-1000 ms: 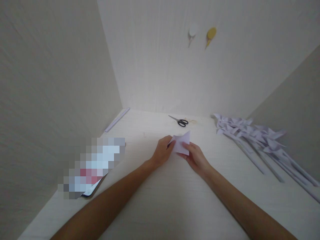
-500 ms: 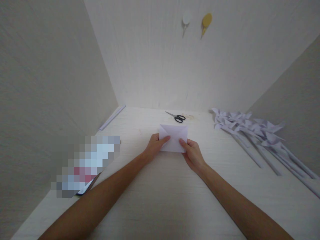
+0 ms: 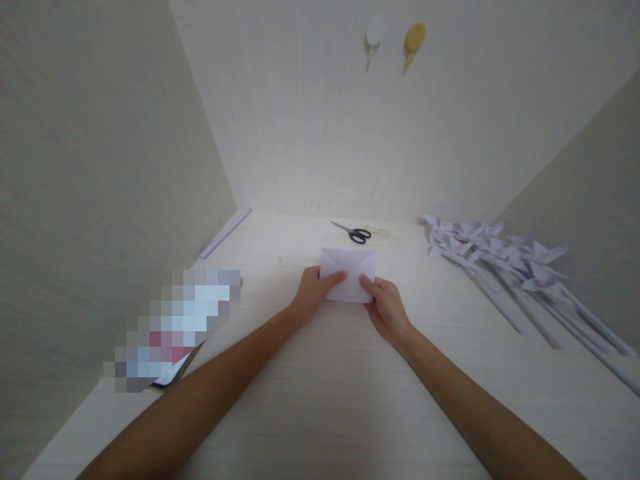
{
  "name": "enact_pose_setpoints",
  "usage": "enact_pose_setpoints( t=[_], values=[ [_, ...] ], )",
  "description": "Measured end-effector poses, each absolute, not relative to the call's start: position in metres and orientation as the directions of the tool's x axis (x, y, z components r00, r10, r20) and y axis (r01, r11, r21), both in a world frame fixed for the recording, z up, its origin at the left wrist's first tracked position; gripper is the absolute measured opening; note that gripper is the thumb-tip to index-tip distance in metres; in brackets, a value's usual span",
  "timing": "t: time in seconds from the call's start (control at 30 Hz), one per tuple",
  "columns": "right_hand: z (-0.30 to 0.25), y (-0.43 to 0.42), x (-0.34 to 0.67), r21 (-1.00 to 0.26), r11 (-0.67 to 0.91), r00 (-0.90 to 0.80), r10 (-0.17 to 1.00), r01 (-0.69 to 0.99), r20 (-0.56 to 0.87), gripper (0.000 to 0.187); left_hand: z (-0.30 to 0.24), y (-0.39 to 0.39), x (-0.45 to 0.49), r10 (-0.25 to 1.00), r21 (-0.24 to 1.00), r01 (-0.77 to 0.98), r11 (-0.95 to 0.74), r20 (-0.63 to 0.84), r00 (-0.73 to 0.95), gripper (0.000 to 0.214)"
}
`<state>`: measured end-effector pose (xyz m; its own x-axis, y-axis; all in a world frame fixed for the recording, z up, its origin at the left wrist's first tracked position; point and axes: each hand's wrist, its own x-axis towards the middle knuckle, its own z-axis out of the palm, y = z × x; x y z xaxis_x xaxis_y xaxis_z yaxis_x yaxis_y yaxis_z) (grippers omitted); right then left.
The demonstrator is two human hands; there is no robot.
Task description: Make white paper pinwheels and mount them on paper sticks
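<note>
Between my two hands is a small white sheet of paper point(image 3: 349, 260) with faint diagonal creases, held up by its sides above the table. My left hand point(image 3: 314, 290) grips its left edge, thumb flat on the near face and fingers behind. On the right edge, my right hand point(image 3: 385, 300) pinches the sheet the same way, its fingers mostly hidden behind. Just beyond the paper lies a pair of scissors point(image 3: 357, 235) with black handles, blades pointing left.
Several white paper pinwheels point(image 3: 480, 247) on paper sticks lie piled at the right. A rolled paper stick point(image 3: 225, 233) rests along the left wall. Nearer, at left, is a blurred device with a lit screen point(image 3: 175, 370). Two hooks, white point(image 3: 374, 33) and yellow point(image 3: 415, 39), are on the back wall.
The paper and my left thumb have shifted very slightly to the right. Both hands keep their hold on the sheet.
</note>
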<state>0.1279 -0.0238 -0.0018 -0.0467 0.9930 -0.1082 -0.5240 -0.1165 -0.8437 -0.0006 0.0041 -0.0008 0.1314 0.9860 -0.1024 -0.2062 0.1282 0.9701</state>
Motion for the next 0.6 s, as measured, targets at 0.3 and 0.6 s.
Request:
enact_pose_setpoints(
  t=[0.3, 0.6],
  values=[
    [0.0019, -0.0225, 0.1302, -0.817, -0.189, -0.105, 0.982, -0.545, -0.157, 0.017, 0.0050, 0.0022, -0.0009, 0.950, 0.891, -0.366, 0.267, -0.180, 0.255, 0.034],
    [0.0028, -0.0189, 0.1308, -0.876, -0.140, -0.104, 0.989, -0.461, -0.103, 0.021, 0.0038, 0.0047, -0.0038, 0.966, 0.945, -0.252, 0.207, -0.157, 0.206, 0.033]
  ],
)
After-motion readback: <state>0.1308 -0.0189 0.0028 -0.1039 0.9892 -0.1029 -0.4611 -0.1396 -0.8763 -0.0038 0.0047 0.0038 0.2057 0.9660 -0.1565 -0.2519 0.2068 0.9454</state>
